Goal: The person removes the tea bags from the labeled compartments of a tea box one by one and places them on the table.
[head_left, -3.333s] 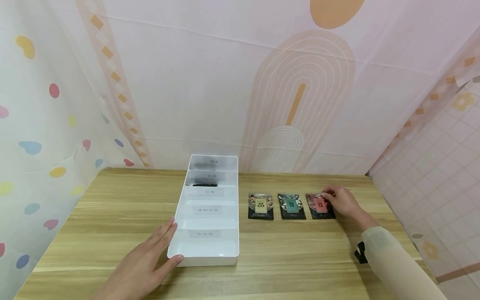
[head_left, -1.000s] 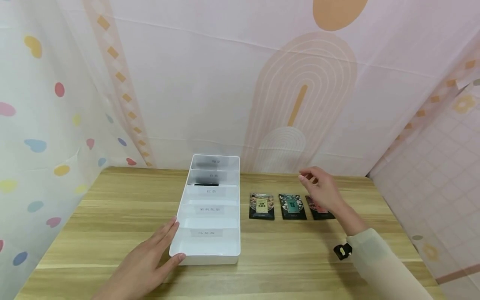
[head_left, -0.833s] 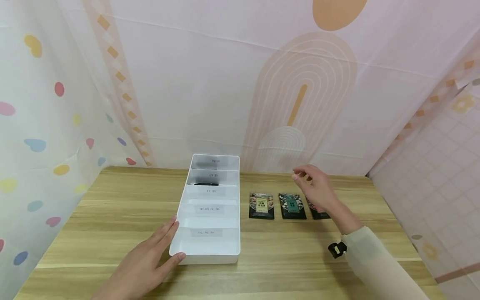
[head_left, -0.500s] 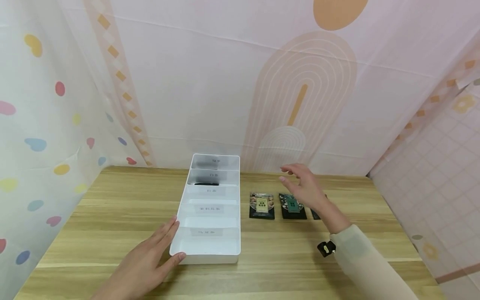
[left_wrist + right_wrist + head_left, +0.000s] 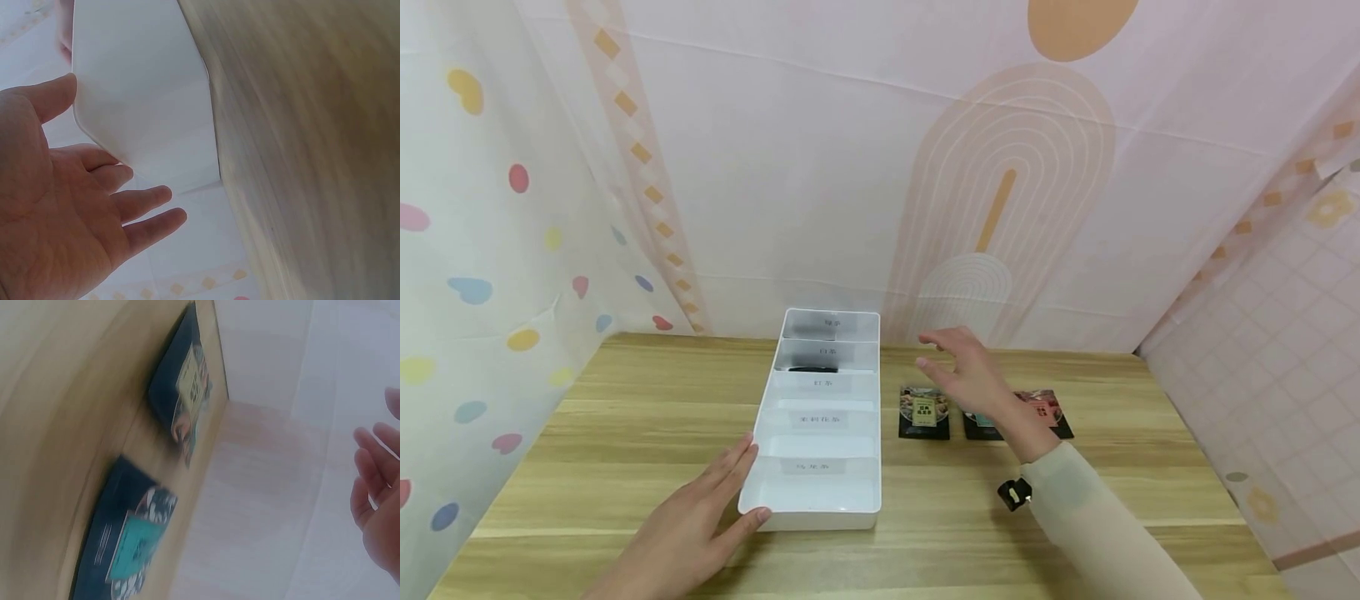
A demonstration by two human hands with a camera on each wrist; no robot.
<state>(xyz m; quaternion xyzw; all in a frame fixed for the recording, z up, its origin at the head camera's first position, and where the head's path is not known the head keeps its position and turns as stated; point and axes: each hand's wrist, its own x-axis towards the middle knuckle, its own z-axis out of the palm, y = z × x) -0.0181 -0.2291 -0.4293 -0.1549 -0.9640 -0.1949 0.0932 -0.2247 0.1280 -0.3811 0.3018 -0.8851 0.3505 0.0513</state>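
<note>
My left hand (image 5: 688, 517) rests against the near left corner of a long white divided box (image 5: 823, 521), thumb at the front rim and fingers along the side. In the left wrist view its fingers (image 5: 147, 203) are spread beside the box wall. My right hand (image 5: 970, 375) is raised over the sachets, thumb and fingers apart, holding nothing. Below it lie a yellow-labelled sachet (image 5: 924, 412), a teal-labelled sachet (image 5: 982, 430), partly hidden by the hand and wrist, and a red-labelled sachet (image 5: 1051, 408). The right wrist view shows the teal and yellow ones flat on the table.
The box has several compartments in a row, each with a printed paper label. A dark packet (image 5: 812, 368) sits in the second from the back. The wooden table (image 5: 587, 450) meets a patterned cloth backdrop (image 5: 820, 167) at its far edge, with cloth at both sides.
My right hand has left the red-labelled sachet, risen and moved left past the teal one towards the yellow-labelled one. The red-labelled sachet shows again. My left hand stays at the box.
</note>
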